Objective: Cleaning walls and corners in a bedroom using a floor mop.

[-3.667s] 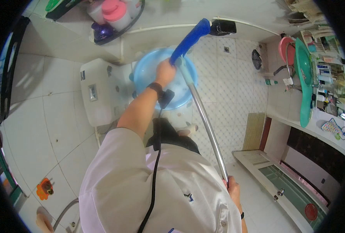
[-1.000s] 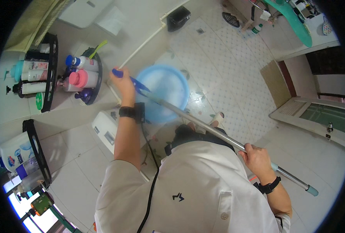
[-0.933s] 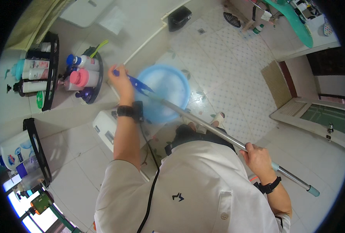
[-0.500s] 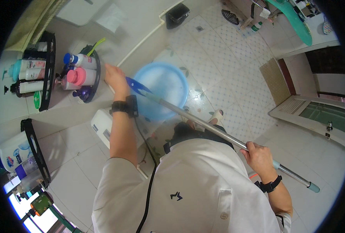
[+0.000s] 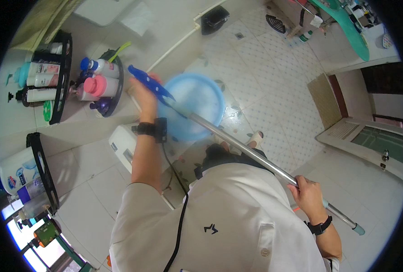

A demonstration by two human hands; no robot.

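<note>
Our right hand (image 5: pixel 307 195), at four o'clock, is clamped round the silver pole (image 5: pixel 246 150); holding it firm should steady the blue head (image 5: pixel 149 83) at half past ten. That head partly covers our left hand (image 5: pixel 144 102), so we cannot tell whether it grips.

Can read no words for sure. Can see dark zigzag mark (image 5: pixel 211 229) on pale shirt (image 5: pixel 231 204) at 6 o'clock; small dark label (image 5: pixel 114 147) on white tank (image 5: pixel 120 139) and red-and-blue label (image 5: pixel 18 180) on white jug (image 5: pixel 12 167), both near 9; tiny blurry print (image 5: pixel 48 68) on white bottle at 10.
</note>
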